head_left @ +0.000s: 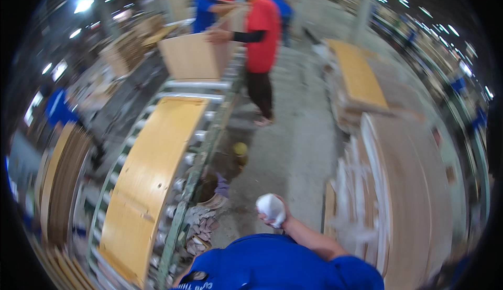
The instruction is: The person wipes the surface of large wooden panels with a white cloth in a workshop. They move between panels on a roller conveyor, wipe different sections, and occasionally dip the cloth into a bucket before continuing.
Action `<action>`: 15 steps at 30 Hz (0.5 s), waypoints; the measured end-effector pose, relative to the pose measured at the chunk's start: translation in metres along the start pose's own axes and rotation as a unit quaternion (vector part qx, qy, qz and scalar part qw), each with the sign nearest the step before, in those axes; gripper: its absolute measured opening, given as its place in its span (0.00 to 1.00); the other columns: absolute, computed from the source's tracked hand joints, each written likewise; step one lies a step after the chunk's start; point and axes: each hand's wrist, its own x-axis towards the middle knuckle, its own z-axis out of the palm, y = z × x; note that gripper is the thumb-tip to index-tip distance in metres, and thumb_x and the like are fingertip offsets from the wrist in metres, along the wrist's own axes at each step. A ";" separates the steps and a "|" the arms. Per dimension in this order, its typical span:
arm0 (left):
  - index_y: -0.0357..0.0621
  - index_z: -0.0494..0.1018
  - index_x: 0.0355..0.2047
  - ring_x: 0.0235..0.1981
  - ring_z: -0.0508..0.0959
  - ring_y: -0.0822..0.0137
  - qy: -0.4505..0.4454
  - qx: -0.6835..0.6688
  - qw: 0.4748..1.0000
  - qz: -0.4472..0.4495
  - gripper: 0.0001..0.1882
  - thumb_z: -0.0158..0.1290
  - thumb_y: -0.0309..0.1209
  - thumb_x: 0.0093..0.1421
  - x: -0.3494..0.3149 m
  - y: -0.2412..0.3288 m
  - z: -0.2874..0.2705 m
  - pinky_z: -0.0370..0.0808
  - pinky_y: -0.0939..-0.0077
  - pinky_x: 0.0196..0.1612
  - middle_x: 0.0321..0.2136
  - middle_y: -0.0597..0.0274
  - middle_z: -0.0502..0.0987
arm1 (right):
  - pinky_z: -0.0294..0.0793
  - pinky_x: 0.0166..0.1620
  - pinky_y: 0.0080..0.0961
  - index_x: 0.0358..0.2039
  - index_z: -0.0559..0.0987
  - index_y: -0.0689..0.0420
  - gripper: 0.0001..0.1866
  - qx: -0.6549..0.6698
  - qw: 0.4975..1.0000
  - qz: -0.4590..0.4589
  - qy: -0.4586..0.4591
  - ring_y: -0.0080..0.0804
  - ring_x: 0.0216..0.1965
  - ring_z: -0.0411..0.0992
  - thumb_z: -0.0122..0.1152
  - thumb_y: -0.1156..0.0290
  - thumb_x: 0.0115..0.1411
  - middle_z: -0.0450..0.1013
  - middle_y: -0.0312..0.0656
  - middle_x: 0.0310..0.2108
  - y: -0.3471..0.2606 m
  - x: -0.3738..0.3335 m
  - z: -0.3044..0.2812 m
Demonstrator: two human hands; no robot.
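My right hand [274, 222] is held out in front of my blue shirt, its fingers curled round a white rounded lump [270, 208]. The lump looks like a wad of cloth or paper; its exact kind I cannot make out. My left hand is out of sight. To the left of me, a long yellow wooden panel [152, 159] lies on a roller conveyor [181, 222] with a green frame. A narrow strip and a small dark spot show on the panel's face. My right hand is apart from panel and conveyor.
Farther along the conveyor, a person in red [262, 38] handles a pale wooden box [188, 57], with people in blue beyond. Stacked boards [414, 195] stand at my right and more panels [65, 185] at far left. Torn scraps [201, 227] litter the floor beside the conveyor.
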 end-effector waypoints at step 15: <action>0.44 0.74 0.41 0.41 0.76 0.53 0.014 -0.194 0.962 0.194 0.19 0.48 0.43 0.54 0.005 0.253 0.064 0.71 0.63 0.46 0.39 0.50 0.77 | 0.63 0.18 0.25 0.46 0.72 0.51 0.31 0.026 0.997 0.030 0.065 0.40 0.31 0.65 0.54 0.40 0.49 0.69 0.48 0.41 -0.155 -0.132 -0.027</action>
